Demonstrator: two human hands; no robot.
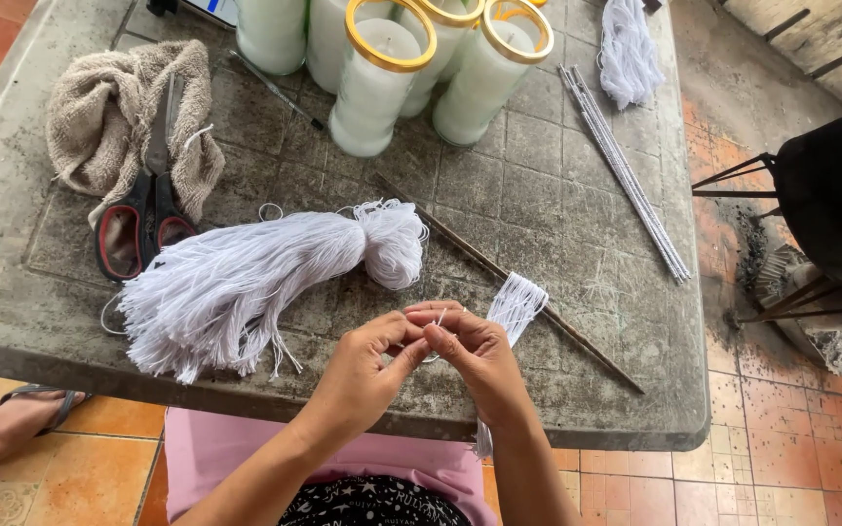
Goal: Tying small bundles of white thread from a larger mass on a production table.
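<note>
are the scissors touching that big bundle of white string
Apart. The head view shows the scissors lying on the beige towel, with a strip of bare grey table between their red handles and the big string bundle.

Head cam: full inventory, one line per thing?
table: 1, grey, stained, fills the view
string bundle: 1, white, table front left
scissors: 1, red-black handles, on the towel
towel: 1, beige, table left
glass candles: at least 4, white, three with gold rims, table back
thin rods: bundle, pale, table right
dark stick: 1, brown, strings looped on it
second string bunch: 1, white, back right
black stand: 1, floor right
left hand: pinching white string
right hand: pinching the same string
</note>
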